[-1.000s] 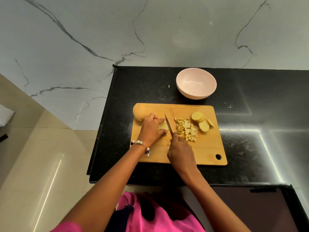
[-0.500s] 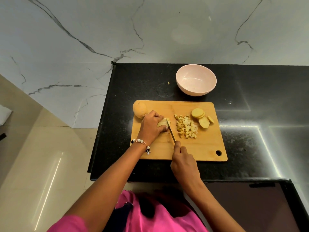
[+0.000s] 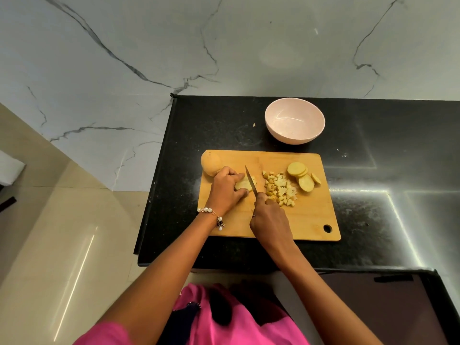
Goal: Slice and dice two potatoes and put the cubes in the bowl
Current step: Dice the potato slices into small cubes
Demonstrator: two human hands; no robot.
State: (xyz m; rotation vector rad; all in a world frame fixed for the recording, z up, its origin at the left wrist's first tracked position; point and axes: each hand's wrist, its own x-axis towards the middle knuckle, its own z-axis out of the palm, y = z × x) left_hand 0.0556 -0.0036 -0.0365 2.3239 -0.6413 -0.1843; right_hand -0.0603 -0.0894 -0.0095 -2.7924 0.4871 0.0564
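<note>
A wooden cutting board (image 3: 308, 220) lies on the black counter. My left hand (image 3: 227, 190) holds a stack of potato slices (image 3: 245, 184) down on the board. My right hand (image 3: 271, 219) grips a knife (image 3: 251, 179) whose blade stands against the right side of that stack. A whole potato (image 3: 210, 162) sits at the board's far left corner. A pile of potato cubes (image 3: 280, 189) lies in the middle, and a few round slices (image 3: 302, 176) lie to its right. The pink bowl (image 3: 295, 120) stands empty behind the board.
The black counter (image 3: 373, 185) ends at a left edge beside the board and at a front edge below it. A marble wall rises behind the bowl. A small crumb (image 3: 254, 125) lies left of the bowl. Beige floor tiles lie to the left.
The knife was drawn back toward me half a second ago and now points forward again, its blade set against the held slices. My left hand stays on the stack.
</note>
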